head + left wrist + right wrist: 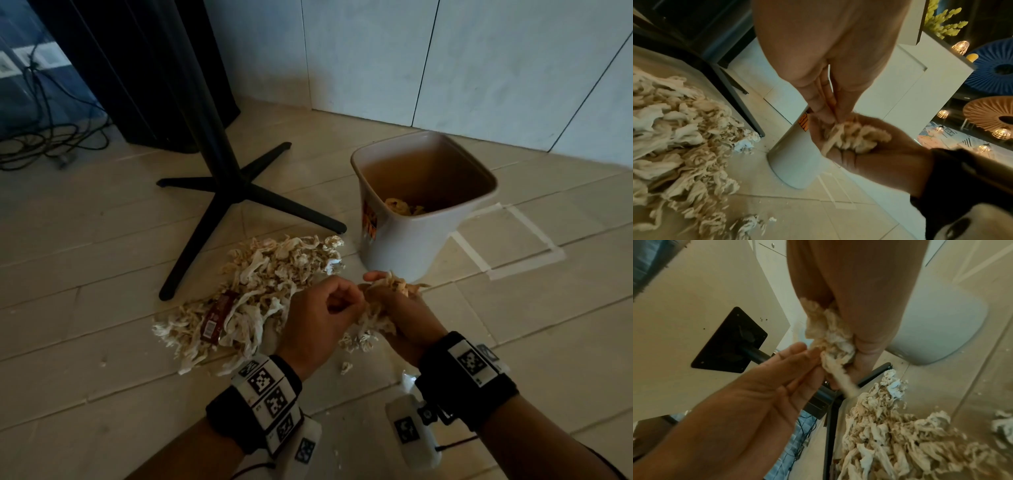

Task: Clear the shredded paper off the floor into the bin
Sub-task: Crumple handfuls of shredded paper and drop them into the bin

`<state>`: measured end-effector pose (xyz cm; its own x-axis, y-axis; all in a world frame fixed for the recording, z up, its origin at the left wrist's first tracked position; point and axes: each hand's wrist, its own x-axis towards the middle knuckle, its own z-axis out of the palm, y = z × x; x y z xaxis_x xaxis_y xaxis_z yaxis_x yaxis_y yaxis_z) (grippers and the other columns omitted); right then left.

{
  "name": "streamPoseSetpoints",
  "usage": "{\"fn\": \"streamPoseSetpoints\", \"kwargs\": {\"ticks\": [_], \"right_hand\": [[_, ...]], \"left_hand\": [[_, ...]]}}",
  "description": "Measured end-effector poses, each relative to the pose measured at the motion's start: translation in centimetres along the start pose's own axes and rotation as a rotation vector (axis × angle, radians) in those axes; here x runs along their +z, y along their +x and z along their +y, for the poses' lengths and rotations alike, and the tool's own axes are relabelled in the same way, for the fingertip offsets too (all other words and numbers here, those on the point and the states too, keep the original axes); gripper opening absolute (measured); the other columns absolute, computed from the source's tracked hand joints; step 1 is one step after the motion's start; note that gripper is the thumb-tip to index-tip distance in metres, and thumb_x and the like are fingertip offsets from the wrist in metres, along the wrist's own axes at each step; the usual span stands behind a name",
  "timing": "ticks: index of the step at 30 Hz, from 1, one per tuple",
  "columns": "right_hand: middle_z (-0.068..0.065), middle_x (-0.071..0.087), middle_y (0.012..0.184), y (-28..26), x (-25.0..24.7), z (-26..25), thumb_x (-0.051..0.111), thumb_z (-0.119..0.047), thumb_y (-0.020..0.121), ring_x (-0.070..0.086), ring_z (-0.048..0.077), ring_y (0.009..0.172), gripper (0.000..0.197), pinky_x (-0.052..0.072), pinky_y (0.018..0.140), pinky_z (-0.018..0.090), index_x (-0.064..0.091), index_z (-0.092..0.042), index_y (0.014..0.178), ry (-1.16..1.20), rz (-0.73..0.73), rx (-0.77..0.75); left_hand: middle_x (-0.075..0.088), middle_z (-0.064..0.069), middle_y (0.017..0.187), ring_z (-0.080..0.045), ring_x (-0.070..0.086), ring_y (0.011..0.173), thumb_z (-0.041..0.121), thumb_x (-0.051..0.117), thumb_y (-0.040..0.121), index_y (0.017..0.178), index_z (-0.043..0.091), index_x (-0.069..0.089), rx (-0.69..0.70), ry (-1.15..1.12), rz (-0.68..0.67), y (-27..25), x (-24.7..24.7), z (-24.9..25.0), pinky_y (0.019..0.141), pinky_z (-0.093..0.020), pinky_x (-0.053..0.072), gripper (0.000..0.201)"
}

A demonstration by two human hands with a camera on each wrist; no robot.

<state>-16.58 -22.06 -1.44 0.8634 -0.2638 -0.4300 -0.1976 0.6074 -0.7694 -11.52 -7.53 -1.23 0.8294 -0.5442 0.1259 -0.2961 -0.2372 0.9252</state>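
The floor (102,212) fills the head view; a table base (236,192) stands upper left of centre, and the bin (404,246) sits right of centre, open, with a little paper already at its bottom. The main pile (260,291) of shredded paper lies at centre left, just beside the bin's foot, with a red wrapper (219,317) lying on it. Low in the frame the right hand (407,318) is cupped and curled round a clump (383,308) of shreds, strands trailing below it. The left hand (318,318), fingers curled, pinches at that clump, apparently tucking loose strands into the right palm; the wrist views show the same meeting of fingers and paper. To do the step well, the trailing ends should probably be gathered in before lifting, and the handful carried over the bin's rim before letting go, since stray bits (346,367) already dot the floor below the hands.
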Motion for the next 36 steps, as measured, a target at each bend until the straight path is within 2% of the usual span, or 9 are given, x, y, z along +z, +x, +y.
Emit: {"fn": "streamPoseSetpoints", "kwargs": {"ticks": [6,9,13,16,21,25,29,32,36], "right_hand": [[0.027,0.069,0.099,0.2,1.0,-0.2,0.057,-0.008,0.095,0.068,0.032,0.081,0.019,0.060,0.064,0.038,0.062,0.003,0.109,-0.224,-0.017,-0.070],[0.018,0.071,0.089,0.0,1.1,-1.9,0.056,-0.006,0.095,0.066,0.031,0.075,0.013,0.058,0.069,0.046,0.068,-0.005,0.100,-0.533,0.029,-0.230],[-0.004,0.062,0.072,-0.1,2.0,-6.4,0.054,-0.015,0.098,0.057,0.003,0.052,0.019,0.047,0.050,0.021,0.064,-0.030,0.093,-0.824,0.044,-0.412],[-0.011,0.054,0.069,0.7,2.6,-10.6,0.055,-0.026,0.098,0.053,-0.005,0.051,0.012,0.040,0.049,0.011,0.065,-0.019,0.099,-0.929,0.078,-0.554],[-0.012,0.055,0.073,4.5,2.7,-17.0,0.060,-0.054,0.083,0.049,-0.002,0.059,0.033,0.040,0.058,0.014,0.059,-0.022,0.085,-0.982,0.286,-0.659],[-0.012,0.057,0.078,6.7,2.7,-18.7,0.061,-0.054,0.087,0.054,-0.003,0.066,0.033,0.039,0.057,0.012,0.056,-0.023,0.096,-1.119,0.290,-0.621],[0.002,0.047,0.125,8.7,1.7,-18.7,0.068,-0.059,0.079,0.053,0.021,0.109,0.065,0.053,0.081,0.034,0.042,-0.032,0.132,-1.307,0.265,-0.418],[0.005,0.030,0.147,9.5,1.0,-18.2,0.070,-0.057,0.077,0.038,0.030,0.128,0.069,0.049,0.091,0.039,0.041,-0.038,0.136,-1.393,0.245,-0.324],[0.001,0.033,0.149,10.3,-0.1,-17.2,0.067,-0.058,0.078,0.040,0.025,0.125,0.068,0.037,0.094,0.037,0.041,-0.040,0.138,-1.472,0.240,-0.256]], "left_hand": [[0.073,0.001,0.086,-0.009,0.071,0.082,0.013,0.078,0.080,0.091,0.011,0.067,0.029,0.015,0.062,0.9,0.5,-0.6,0.075,-0.026,0.060,0.016],[0.070,0.009,0.097,-0.007,0.066,0.093,0.035,0.076,0.080,0.100,0.021,0.066,0.041,0.070,0.013,1.5,0.3,-0.8,0.081,-0.030,0.057,0.026],[0.064,0.019,0.104,0.001,0.060,0.099,0.063,0.063,0.078,0.103,0.035,0.062,-0.020,0.025,0.024,3.5,-0.5,-1.2,0.083,-0.023,0.052,0.037],[0.069,0.011,0.100,-0.005,0.063,0.097,0.060,0.061,0.082,0.100,0.028,0.066,-0.002,0.159,-0.002,6.8,-2.2,-4.3,0.082,-0.013,0.048,0.037],[0.059,-0.001,0.122,-0.026,0.057,0.116,0.047,0.070,0.082,0.110,0.029,0.063,-0.138,0.656,-0.089,12.9,-6.0,-11.5,0.091,-0.039,0.052,0.034],[0.038,-0.005,0.147,-0.030,0.039,0.135,0.060,0.069,0.078,0.134,0.035,0.047,-0.296,0.815,-0.235,16.6,-6.8,-13.9,0.106,-0.042,0.040,0.065],[0.017,0.002,0.161,-0.026,0.009,0.150,0.074,0.066,0.068,0.144,0.045,0.030,-0.340,0.811,-0.376,19.5,-5.2,-15.8,0.119,-0.049,0.019,0.089],[0.017,-0.001,0.161,-0.027,0.007,0.151,0.073,0.069,0.065,0.149,0.042,0.024,-0.296,0.886,-0.481,21.2,-3.2,-16.3,0.121,-0.049,0.012,0.100],[0.008,0.000,0.164,-0.028,0.007,0.151,0.069,0.073,0.062,0.149,0.047,0.017,-0.292,0.956,-0.617,22.8,-1.3,-17.4,0.121,-0.052,0.015,0.106]]}}
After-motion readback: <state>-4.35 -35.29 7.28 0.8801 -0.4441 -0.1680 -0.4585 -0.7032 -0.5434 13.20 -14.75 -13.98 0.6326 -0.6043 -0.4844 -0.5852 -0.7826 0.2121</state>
